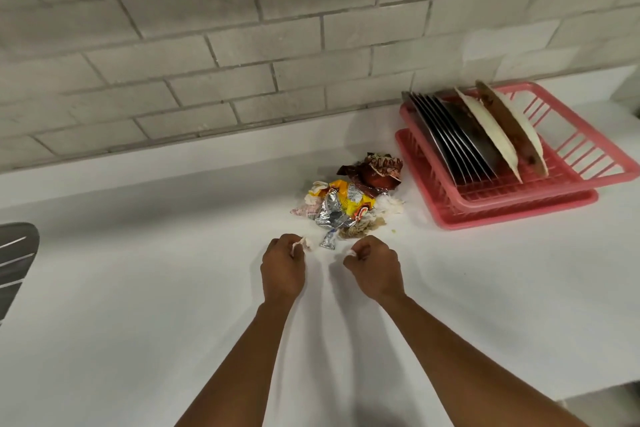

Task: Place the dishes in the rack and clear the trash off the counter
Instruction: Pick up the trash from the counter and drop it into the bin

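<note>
Left hand [282, 267] and right hand [375, 269] each pinch a white paper scrap [302, 245]. Steel and white plates [498, 135] stand in the pink plastic rack [502, 217]; the crumpled wrapper pile [346, 204] awaits clearing.

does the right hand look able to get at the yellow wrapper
Probably yes: the yellow wrapper lies close ahead of the right hand, only low trash between; but the hand pinches a white scrap, so its grip is partly taken.

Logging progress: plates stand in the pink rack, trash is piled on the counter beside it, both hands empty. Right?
Not empty: in the head view the left hand and right hand each pinch a small white scrap. Plates, pink rack and trash pile are as stated.
</note>
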Demonstrator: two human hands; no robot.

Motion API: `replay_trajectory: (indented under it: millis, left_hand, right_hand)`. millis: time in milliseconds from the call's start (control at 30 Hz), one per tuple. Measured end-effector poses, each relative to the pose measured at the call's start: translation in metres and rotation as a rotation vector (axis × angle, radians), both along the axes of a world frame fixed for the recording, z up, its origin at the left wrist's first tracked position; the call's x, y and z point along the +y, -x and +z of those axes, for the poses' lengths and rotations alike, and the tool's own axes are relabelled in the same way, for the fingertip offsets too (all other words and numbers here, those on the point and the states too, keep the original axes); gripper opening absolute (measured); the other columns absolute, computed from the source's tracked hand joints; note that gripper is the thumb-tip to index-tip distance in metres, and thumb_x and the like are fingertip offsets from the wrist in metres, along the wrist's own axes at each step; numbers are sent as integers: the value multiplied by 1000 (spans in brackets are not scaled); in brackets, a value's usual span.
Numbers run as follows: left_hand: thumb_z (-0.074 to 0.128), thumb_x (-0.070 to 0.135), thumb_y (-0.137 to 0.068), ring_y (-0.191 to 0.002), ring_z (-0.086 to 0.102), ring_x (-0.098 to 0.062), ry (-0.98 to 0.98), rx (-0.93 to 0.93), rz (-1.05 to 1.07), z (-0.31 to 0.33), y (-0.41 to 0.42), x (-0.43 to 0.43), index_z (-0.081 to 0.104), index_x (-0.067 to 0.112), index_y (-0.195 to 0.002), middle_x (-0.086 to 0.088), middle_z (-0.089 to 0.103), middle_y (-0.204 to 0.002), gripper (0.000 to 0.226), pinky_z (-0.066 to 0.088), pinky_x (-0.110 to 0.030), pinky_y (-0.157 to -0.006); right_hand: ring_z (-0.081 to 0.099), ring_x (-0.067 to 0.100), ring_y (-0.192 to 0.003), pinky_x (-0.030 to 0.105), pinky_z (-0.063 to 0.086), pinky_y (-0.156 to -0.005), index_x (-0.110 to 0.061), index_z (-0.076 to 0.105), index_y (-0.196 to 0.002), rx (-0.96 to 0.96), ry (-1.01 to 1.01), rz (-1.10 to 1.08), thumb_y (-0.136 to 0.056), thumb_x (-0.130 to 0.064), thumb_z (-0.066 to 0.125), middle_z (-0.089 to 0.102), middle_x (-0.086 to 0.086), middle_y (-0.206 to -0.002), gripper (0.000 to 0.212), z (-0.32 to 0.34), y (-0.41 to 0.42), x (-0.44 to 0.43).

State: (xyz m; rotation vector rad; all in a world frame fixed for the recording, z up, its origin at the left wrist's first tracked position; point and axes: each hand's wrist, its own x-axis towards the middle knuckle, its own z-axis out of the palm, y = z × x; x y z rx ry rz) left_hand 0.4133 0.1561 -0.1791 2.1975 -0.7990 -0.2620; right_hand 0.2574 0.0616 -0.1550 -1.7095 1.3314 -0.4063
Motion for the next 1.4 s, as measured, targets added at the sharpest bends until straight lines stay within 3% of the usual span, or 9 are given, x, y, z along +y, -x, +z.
replay_trajectory:
  millis: [133,300,367,500,667,800,900,1033,1400]
  left_hand:
    - [64,13,-96,-87,69,-25,135,163,50,19,7,6,73,15,-106,-4,73,-101,13,56,-40,-82]
    - [67,20,-95,-77,66,-8,238,267,-157,54,52,12,71,34,-99,19,71,-96,15,50,-14,-69]
    - [67,22,-94,-81,66,-5,199,243,-283,59,74,12,70,37,-98,24,70,-98,16,49,-13,-70]
    - [67,28,-90,-85,65,0,47,228,-416,53,108,1,62,40,-99,23,69,-93,16,53,-21,-76]
    - [61,23,-88,-97,54,-7,-102,-6,-546,47,125,-16,67,34,-98,17,65,-94,16,48,-26,-79]
    - [67,29,-91,-97,59,-2,-26,137,-699,49,127,-29,75,31,-100,16,62,-107,13,49,-20,-84]
    - [69,31,-91,-81,64,-3,100,195,-567,50,120,-47,73,33,-97,19,68,-95,7,48,-14,-72]
    - [70,33,-92,-71,65,-3,19,153,-401,42,111,-86,72,26,-108,15,68,-82,18,55,-30,-77]
    - [69,27,-94,-102,68,-25,-153,-137,-392,13,109,-129,73,12,-118,-7,77,-101,28,49,-37,-89]
  right_hand:
    - [66,22,-58,46,64,-77,-5,69,-91,-414,-396,-257,-89,-1,60,71,3,-68,10,1,12,-2]
    - [69,36,-70,41,63,-69,2,67,-96,-746,-893,-314,-84,6,35,69,23,-84,34,8,33,6]
    - [67,35,-84,42,58,-85,0,69,-87,-804,-992,-278,-85,-7,36,67,21,-91,34,8,38,9]
    - [68,27,-77,36,51,-80,-13,67,-69,-744,-987,-275,-99,-35,48,68,13,-82,41,14,44,9]
    - [65,17,-59,29,50,-62,-14,65,-76,-553,-813,-341,-101,-33,57,66,5,-65,32,20,60,-1]
    - [55,16,-47,28,44,-51,-13,58,-70,-527,-745,-449,-103,-35,57,56,4,-57,39,21,78,-14]
    - [44,15,-45,28,36,-46,-14,55,-78,-512,-708,-513,-103,-39,56,54,7,-64,36,21,94,-25]
    - [43,14,-48,23,33,-42,-15,51,-83,-563,-719,-529,-104,-37,57,52,1,-63,31,22,110,-35]
    - [47,16,-55,26,35,-46,-12,58,-90,-589,-736,-445,-104,-32,56,55,4,-69,24,18,129,-53]
